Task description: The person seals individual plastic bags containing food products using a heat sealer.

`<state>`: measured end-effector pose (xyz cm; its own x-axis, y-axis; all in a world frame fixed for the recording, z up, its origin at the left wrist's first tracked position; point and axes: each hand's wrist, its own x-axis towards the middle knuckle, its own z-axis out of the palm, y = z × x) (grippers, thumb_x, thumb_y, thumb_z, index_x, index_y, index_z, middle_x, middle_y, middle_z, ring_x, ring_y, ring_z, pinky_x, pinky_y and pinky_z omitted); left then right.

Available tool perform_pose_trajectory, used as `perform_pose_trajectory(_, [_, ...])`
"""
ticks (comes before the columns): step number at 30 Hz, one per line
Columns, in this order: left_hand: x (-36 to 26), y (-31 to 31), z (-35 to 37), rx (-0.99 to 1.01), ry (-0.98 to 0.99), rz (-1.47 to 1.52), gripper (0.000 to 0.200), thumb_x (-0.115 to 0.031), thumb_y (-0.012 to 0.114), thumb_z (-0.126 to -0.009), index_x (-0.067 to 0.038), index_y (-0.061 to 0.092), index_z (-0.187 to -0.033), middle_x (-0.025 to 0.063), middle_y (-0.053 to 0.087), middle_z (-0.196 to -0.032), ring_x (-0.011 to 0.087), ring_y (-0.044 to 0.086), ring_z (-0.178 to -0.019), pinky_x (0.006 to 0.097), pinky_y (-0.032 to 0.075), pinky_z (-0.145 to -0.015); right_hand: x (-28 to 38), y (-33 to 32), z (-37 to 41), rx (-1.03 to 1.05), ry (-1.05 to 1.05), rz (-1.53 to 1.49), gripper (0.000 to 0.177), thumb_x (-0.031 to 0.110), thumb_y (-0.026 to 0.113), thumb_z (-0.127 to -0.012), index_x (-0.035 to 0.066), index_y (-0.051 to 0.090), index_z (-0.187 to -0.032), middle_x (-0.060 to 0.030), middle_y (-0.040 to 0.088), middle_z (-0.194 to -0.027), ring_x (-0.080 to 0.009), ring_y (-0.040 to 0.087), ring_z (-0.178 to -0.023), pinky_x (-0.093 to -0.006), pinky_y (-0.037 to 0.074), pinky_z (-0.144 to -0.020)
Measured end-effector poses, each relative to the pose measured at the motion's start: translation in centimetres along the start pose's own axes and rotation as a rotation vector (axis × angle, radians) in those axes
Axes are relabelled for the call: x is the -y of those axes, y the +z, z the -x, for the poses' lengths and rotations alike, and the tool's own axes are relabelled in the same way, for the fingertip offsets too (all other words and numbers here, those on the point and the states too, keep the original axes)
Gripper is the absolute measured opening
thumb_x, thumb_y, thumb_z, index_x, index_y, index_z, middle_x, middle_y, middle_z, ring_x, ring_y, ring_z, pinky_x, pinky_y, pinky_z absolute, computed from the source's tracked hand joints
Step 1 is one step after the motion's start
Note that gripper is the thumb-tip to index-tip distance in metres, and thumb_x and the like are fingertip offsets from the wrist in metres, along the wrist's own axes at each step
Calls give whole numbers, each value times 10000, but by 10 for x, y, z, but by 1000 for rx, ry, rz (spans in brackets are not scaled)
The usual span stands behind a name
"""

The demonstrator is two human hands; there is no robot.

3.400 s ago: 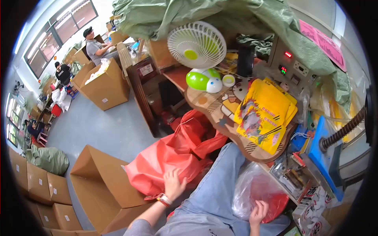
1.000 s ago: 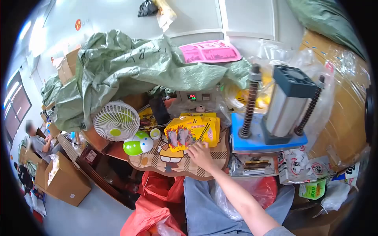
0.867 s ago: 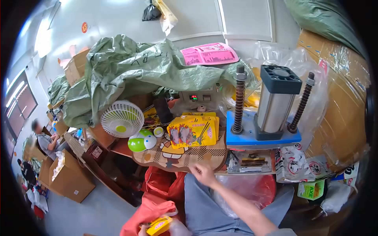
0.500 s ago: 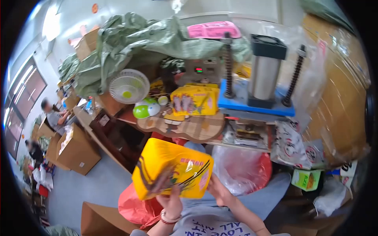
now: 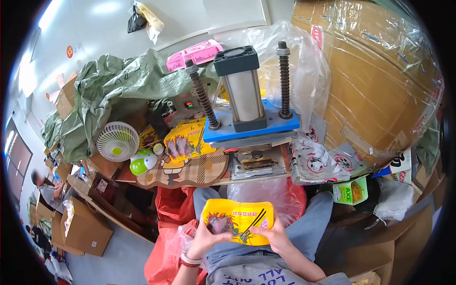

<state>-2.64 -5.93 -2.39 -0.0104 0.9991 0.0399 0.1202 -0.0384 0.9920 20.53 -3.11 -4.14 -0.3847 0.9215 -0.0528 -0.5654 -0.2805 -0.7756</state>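
Note:
Above my lap I hold a stack of yellow printed packaging bags [image 5: 243, 213], its picture face turned up toward me. My left hand [image 5: 205, 240] grips the lower left edge, thumb lying over the printed front. At the lower right edge, my right hand [image 5: 278, 236] is closed on the same stack, its thumb also on the front. The fingers behind the stack are hidden. More yellow printed bags [image 5: 190, 141] lie on the bench beyond, left of a press with a blue plate [image 5: 261, 118] and a metal cylinder.
A white fan [image 5: 118, 141] and a green-and-white rounded object [image 5: 142, 163] stand at the bench's left. Below the press sits a metal die [image 5: 259, 164]. Clear plastic and red bags [image 5: 173, 209] hang by my knees. A big wrapped carton [image 5: 375, 80] is at right; a person [image 5: 50, 192] sits far left.
My view has turned to the right. The bag stack, earlier tilted with its thick side showing, now faces me flatter and lower. Both hands have shifted along its lower edges.

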Motion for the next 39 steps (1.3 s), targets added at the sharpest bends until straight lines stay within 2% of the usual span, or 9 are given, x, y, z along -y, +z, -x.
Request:
perform_pose_trajectory(5, [6,29,5,-142,-304,456,390,-13,813,-766,-3,637,-1114,30,697,-982,109,662,-832,281,556,-757,2,-28,13,127,400,-872,554,307,604,-973,58,417,-1431,-129,527,-1406,-260,608,-1168,-373,510,-974])
perform_pose_trajectory(9, [24,32,3,-84,-290,212,372,-55,839,-758,10,636,-1063,48,708,-943,96,664,-804,257,555,-732,-39,-40,9,-196,460,-60,443,322,495,-1002,17,556,-1318,-175,621,-1282,-298,657,-1079,-438,547,-929])
perform_pose_trajectory(14, [20,21,-3,-11,-281,212,409,-67,857,-737,9,635,-1073,35,704,-895,90,662,-774,240,549,-702,-32,-32,-3,-197,509,-31,314,130,509,-987,5,588,-1264,-151,685,-1139,-269,697,-936,-390,575,-866])
perform_pose_trajectory(18, [36,8,5,22,-483,216,331,15,710,-800,-33,536,-1077,69,642,-884,133,595,-569,233,466,-458,-74,-68,-2,215,374,-47,305,104,674,-884,25,650,-1178,-60,693,-1073,-139,660,-943,-302,532,-858])
perform_pose_trajectory(24, [30,-20,14,-138,-210,191,341,-109,709,-838,-17,554,-1128,63,636,-903,141,577,-600,233,452,-526,88,-76,54,282,-318,-134,337,345,730,-864,32,623,-801,-70,601,-831,-201,546,-816,-328,429,-764])
perform_pose_trajectory(29, [61,-48,-9,-59,-328,7,613,-10,790,-771,-27,467,-1293,75,616,-966,148,600,-692,253,506,-589,196,-147,79,-976,-107,1276,99,62,633,-859,-1,672,-925,-120,683,-937,-180,665,-846,-272,512,-748])
perform_pose_trajectory(34, [77,-39,-8,-87,-296,-13,774,4,853,-699,-22,421,-1341,115,621,-1061,169,639,-834,292,558,-631,172,-198,76,-1082,-494,2106,101,90,593,-881,10,653,-897,-162,614,-838,-351,623,-862,-441,517,-765])
perform_pose_trajectory(37, [84,-53,5,-87,-378,46,782,51,858,-666,-18,438,-1322,115,634,-1018,197,660,-873,310,582,-681,169,-67,69,-691,-225,1547,218,230,683,-885,37,670,-987,-123,670,-919,-288,657,-907,-362,530,-803])
perform_pose_trajectory(39, [80,-54,3,-58,-271,79,701,57,861,-662,-17,487,-1251,103,642,-995,203,657,-855,312,574,-690,136,-22,29,100,-289,1344,511,321,721,-871,24,581,-1263,-135,649,-1152,-299,615,-1083,-386,483,-934])
